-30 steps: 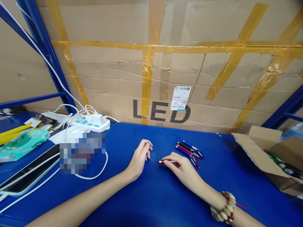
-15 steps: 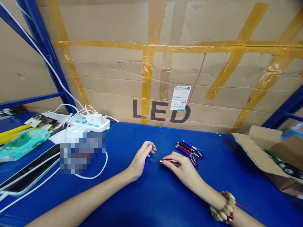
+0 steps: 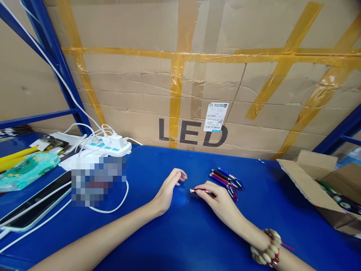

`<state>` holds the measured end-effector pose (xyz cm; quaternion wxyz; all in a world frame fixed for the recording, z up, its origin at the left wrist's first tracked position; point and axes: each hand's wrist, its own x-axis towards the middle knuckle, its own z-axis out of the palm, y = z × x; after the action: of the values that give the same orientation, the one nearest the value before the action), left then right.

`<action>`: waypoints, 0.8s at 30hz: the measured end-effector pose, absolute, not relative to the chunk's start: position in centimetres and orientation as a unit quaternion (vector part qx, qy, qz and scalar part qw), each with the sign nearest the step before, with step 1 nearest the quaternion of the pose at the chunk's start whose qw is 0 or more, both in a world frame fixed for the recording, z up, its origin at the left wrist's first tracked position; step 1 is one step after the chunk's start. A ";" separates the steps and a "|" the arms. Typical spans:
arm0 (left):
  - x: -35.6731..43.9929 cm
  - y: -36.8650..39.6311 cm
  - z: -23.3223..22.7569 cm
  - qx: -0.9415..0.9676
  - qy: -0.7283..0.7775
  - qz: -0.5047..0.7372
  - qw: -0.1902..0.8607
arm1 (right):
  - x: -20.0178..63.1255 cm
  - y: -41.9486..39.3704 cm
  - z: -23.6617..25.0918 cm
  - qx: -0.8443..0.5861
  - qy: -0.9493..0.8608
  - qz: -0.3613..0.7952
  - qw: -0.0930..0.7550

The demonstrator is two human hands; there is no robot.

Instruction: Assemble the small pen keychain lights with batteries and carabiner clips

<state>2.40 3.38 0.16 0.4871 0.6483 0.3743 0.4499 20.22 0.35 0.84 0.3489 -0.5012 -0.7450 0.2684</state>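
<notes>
My right hand [image 3: 220,199], with a beaded bracelet on the wrist, is closed around a small red flashlight [image 3: 196,191]. Its silver end points left, and a whitish patch of light falls on the blue tabletop [image 3: 158,241] between my hands. My left hand [image 3: 170,192] rests on its edge to the left of the flashlight, holding nothing, with fingers loosely bent and apart. Just beyond my right hand lie several slim flashlights [image 3: 222,177] in blue, black, red and purple, with small carabiner clips at their near ends.
An open cardboard box [image 3: 318,192] with more small items stands at the right. On the left are a white power strip [image 3: 121,150] with cables, a phone [image 3: 34,203], a teal tissue pack [image 3: 31,171] and a blurred-out patch. A big taped carton [image 3: 141,94] walls off the back.
The light patch on the table between my hands has grown brighter and whiter. The red flashlight's tip has tilted slightly; both hands stay in nearly the same place.
</notes>
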 end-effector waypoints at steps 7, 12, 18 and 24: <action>2.4 3.3 0.2 0.649 0.374 0.449 0.487 | 20.2 0.3 0.9 -0.496 -0.744 0.277 0.352; 2.4 3.2 0.4 0.649 0.378 0.446 0.487 | 20.2 0.4 0.8 -0.498 -0.741 0.287 0.348; 2.4 3.2 0.5 0.651 0.379 0.445 0.485 | 20.1 0.3 0.8 -0.506 -0.742 0.274 0.345; 2.4 3.2 0.5 0.656 0.383 0.442 0.477 | 19.9 0.1 1.0 -0.515 -0.744 0.262 0.336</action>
<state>2.41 3.18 0.50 0.4767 0.6562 0.3830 0.4420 19.85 0.12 1.04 0.3361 -0.5150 -0.7438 0.2619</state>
